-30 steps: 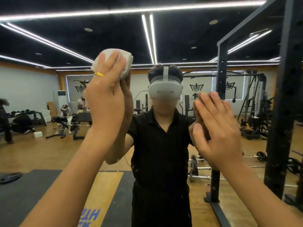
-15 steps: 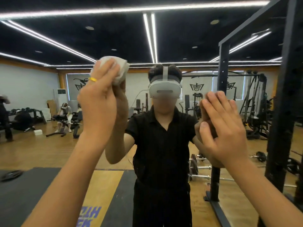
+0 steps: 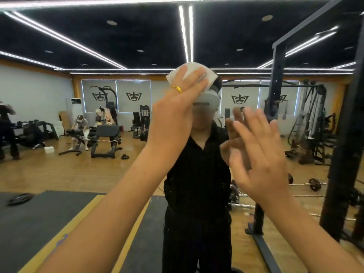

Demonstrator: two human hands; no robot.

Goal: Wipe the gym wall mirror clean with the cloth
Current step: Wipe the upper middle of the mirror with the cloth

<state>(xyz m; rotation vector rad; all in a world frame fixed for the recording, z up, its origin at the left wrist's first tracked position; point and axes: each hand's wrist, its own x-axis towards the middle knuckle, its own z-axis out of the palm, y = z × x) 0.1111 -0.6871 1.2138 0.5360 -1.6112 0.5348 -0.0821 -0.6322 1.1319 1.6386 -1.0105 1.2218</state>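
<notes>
Cloth (image 3: 190, 68) lies flat against mirror (image 3: 59, 174) under left hand (image 3: 175, 119), fingers straight, pressing it. Right hand (image 3: 262, 154), fingers spread and empty, is beside, lower right.

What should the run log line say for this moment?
phase: wiping | left hand: presses white cloth flat on wall mirror | right hand: open, spread, blurred; glass contact unclear

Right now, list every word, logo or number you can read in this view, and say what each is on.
No word or number reads clearly.
Emblem on the grey window blinds, repeated on other blinds: a graphic logo, no legible letters.
Blue floor marking on the yellow strip: mostly hidden behind the left forearm, unreadable.
</notes>
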